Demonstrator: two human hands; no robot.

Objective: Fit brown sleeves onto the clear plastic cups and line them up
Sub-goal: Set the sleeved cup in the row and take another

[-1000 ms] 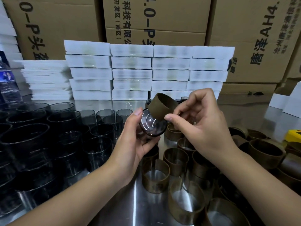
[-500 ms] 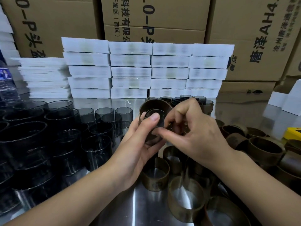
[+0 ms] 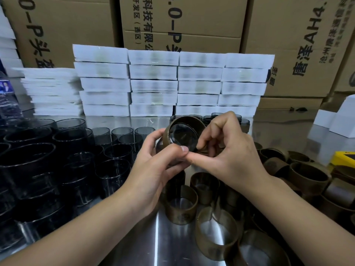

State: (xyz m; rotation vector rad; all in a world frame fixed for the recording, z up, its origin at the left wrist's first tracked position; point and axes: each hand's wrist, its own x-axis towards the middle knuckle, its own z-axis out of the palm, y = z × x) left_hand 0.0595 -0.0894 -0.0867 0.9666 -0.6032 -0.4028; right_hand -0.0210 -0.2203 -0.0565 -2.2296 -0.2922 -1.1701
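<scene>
A clear plastic cup (image 3: 183,135) is held tilted above the steel table, its base facing me. A brown sleeve (image 3: 189,120) rings the cup and covers part of its wall. My left hand (image 3: 153,166) grips the cup from the left and below. From the right, my right hand (image 3: 228,150) pinches the sleeve's edge. Bare clear cups (image 3: 76,150) stand crowded on the left. Sleeved cups (image 3: 181,206) stand in rows in front of my hands.
Loose brown sleeves (image 3: 307,175) lie piled at the right beside a yellow object (image 3: 344,158). Stacks of white flat packs (image 3: 153,83) line the back in front of cardboard cartons (image 3: 182,22). A water bottle (image 3: 8,100) stands at far left. More cups (image 3: 217,117) stand behind my hands.
The sleeve, held apart beside the cup a second ago, now sits around the cup. Both hands have closed in on it.
</scene>
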